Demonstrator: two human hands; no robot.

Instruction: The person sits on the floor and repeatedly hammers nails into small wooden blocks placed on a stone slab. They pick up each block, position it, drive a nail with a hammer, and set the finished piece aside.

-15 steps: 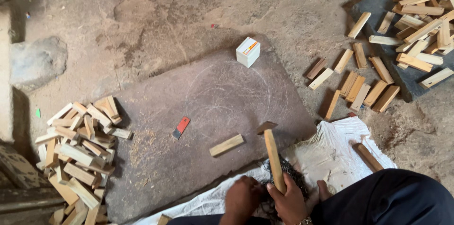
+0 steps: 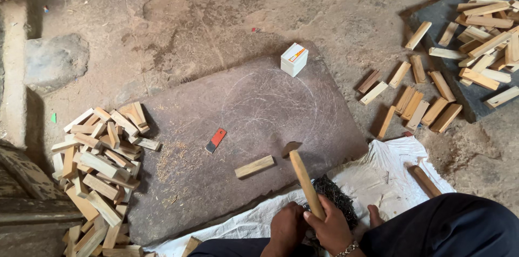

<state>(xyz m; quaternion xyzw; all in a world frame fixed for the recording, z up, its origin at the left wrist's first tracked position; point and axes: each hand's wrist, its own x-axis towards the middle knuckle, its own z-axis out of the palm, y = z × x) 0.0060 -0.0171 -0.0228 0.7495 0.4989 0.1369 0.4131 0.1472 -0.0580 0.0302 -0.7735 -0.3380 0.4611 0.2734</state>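
My right hand (image 2: 331, 231) grips the lower end of a hammer's wooden handle (image 2: 306, 182). The hammer's dark head (image 2: 292, 148) rests near the front edge of a flat stone slab (image 2: 259, 100). My left hand (image 2: 286, 229) is curled beside the right one, at the edge of a dark heap of nails (image 2: 336, 196) on a white cloth (image 2: 384, 173). What its fingers hold is hidden. A single short wood block (image 2: 254, 166) lies on the slab just left of the hammer head.
On the slab sit a small red and black tool (image 2: 216, 139) and a white box (image 2: 294, 59). Heaps of wood blocks lie at the left (image 2: 97, 170) and at the right (image 2: 476, 57). A round wooden stick (image 2: 424, 180) lies on the cloth. My dark-trousered leg (image 2: 448, 227) fills the lower right.
The hammer head has tipped slightly to the left, closer to the single block. My left hand has shifted a little towards the right hand.
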